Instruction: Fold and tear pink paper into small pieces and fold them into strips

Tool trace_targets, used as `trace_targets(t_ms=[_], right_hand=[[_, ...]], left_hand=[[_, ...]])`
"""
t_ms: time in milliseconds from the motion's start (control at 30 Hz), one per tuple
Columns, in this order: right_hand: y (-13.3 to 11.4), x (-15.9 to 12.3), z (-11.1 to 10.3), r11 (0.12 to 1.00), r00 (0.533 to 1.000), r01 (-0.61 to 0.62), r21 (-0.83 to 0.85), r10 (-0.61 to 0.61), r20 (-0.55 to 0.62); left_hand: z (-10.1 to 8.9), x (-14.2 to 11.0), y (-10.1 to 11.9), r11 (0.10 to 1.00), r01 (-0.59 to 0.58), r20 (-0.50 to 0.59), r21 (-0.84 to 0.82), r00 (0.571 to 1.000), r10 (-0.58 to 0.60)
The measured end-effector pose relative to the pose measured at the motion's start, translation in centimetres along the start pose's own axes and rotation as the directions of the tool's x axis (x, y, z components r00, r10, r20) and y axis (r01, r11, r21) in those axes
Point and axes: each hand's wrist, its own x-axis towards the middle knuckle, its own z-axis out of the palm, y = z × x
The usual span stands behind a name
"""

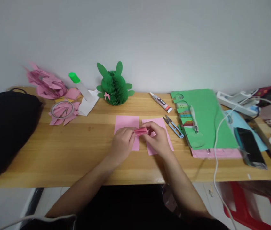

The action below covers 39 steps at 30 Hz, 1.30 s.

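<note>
My left hand (122, 142) and my right hand (157, 138) meet at the middle of the wooden table (60, 153). Both pinch a small folded pink paper piece (141, 131) between their fingertips, just above the tabletop. Under the hands lie two flat pink paper sheets, one on the left (126, 124) and one on the right (160, 122). Small blue-handled snips (173, 126) rest just right of the right sheet.
A green honeycomb paper figure (113, 85) stands at the back. A glue tube (160, 102), green paper pad (204, 118) with a pen, phone (250, 145), power strip and white cable (218, 143) fill the right. Pink paper scraps (46, 83), a tape roll (62, 109), a green-capped glue stick and a black bag (3, 127) occupy the left.
</note>
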Motion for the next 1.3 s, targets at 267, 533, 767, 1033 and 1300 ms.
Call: trace_targets(t_ms=[267,533,767,1033,1300], right_hand=[[0.3,0.4,-1.4,0.983,1.000,0.001,0.182,-0.005,0.020],[0.3,0.5,-1.7,0.974,0.998,-0.060,0.220,0.060,0.006],[1.1,0.2,-1.6,0.940,0.975,-0.146,0.309,0.190,-0.118],[1.0,0.5,-2.0,0.950,0.985,-0.171,0.261,0.172,0.020],[0.9,0.6,-1.8,0.979,0.994,-0.112,0.169,0.108,0.029]], left_hand=[[-0.1,0.5,0.0,0.972,0.065,0.022,-0.226,0.998,-0.061],[-0.6,0.7,0.1,0.949,0.173,0.048,-0.265,0.985,-0.166],[-0.9,0.9,0.5,0.897,0.291,0.102,-0.332,0.957,-0.272],[-0.9,1.3,0.4,0.804,0.370,0.164,-0.466,0.929,-0.333],[-1.1,1.2,0.7,0.810,0.351,0.193,-0.470,0.936,-0.294]])
